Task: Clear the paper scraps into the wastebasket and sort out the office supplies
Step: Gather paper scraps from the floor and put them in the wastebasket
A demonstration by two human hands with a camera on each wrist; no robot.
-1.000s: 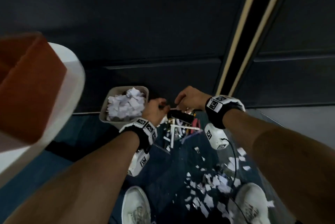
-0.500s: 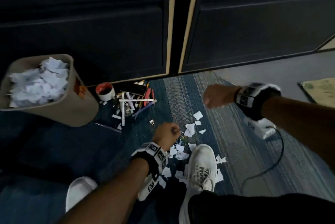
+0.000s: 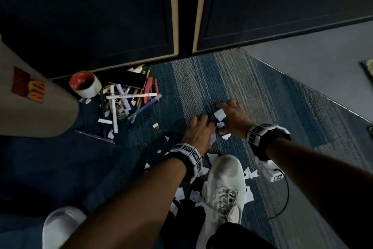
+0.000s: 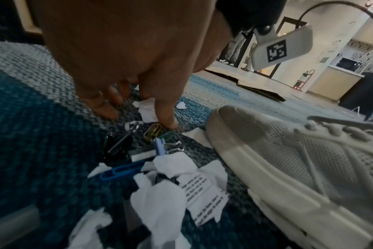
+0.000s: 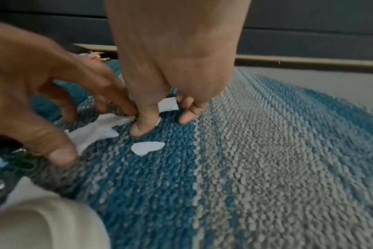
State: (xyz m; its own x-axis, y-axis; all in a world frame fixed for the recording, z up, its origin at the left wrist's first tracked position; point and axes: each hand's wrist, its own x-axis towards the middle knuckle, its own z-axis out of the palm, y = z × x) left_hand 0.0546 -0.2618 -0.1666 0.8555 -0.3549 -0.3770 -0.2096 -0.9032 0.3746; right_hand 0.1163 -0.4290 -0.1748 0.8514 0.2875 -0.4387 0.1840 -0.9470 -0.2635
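Both hands work low at the frame centre, to gather paper scraps (image 3: 219, 115) on the carpet (image 3: 262, 95). The right hand (image 3: 232, 116) pinches one scrap; the left hand (image 3: 198, 131) has loose spread fingers, touching scraps. The wastebasket (image 3: 30, 103) waits at the left edge.

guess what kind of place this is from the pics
Probably an office or a commercial lobby floor. Striped blue-grey carpet runs beside dark panelled cabinet doors, and pens and markers lie heaped by a wastebasket. The left wrist view shows a tiled hall and a counter beyond.
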